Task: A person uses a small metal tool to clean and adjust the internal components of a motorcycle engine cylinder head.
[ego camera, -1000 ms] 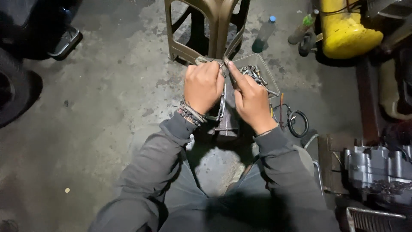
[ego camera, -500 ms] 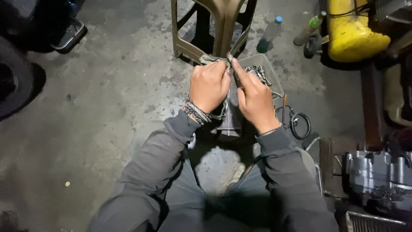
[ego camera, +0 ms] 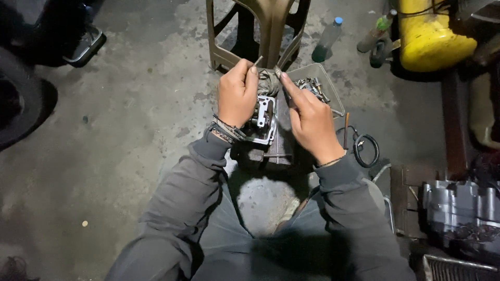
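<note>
While the thumb and forefinger of the left hand (ego camera: 237, 93) pinch a thin metal rod (ego camera: 257, 61) that pokes up past the knuckles, the right hand (ego camera: 311, 120) presses two extended fingers (ego camera: 289, 87) onto a wad of grey rag (ego camera: 269, 80), its other fingers curled under, and both hands work over a silvery cast-metal engine part (ego camera: 264, 120) resting on a dark block (ego camera: 271, 153) on the concrete floor (ego camera: 130, 125) between the person's knees. A second ago the hands were closed together over the part and hid it; now they have drawn apart, the rod has come up clear in the left fingers and the part's open face shows between the wrists, which suggests the rod has just been drawn out or is about to be fed in. Just beyond the right hand sits a clear shallow tray (ego camera: 325, 78) of small bolts and fittings. A brown plastic stool (ego camera: 260, 31) stands behind it, with a clear bottle with a blue cap (ego camera: 327, 39) beside its right leg, a second bottle with a green label (ego camera: 376, 31) farther right, and a yellow tank (ego camera: 429, 34) in the top right corner. A black rubber ring (ego camera: 365, 151) lies near the right wrist.
</note>
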